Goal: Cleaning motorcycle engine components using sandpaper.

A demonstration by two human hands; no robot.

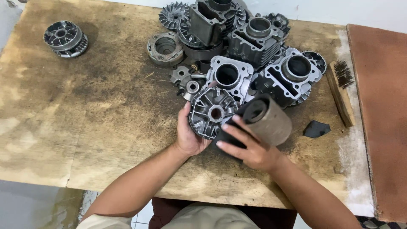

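Note:
My left hand [188, 135] grips a round grey metal pulley disc [212, 112] with radial ribs, holding it by its left rim just above the worn wooden table [106, 110]. My right hand [246, 146] holds a thick roll of grey abrasive paper [269, 118], its dark hollow end turned up and pressed against the disc's right side. Both hands are close together at the table's middle front. A pile of grey engine cylinder blocks [229, 76] and other round metal parts lies directly behind them.
A separate stacked round metal part [65, 38] stands at the far left of the table. A wooden-handled brush [341, 91] lies at the right beside a reddish board [381, 118]. A small dark scrap [316, 128] sits near the roll.

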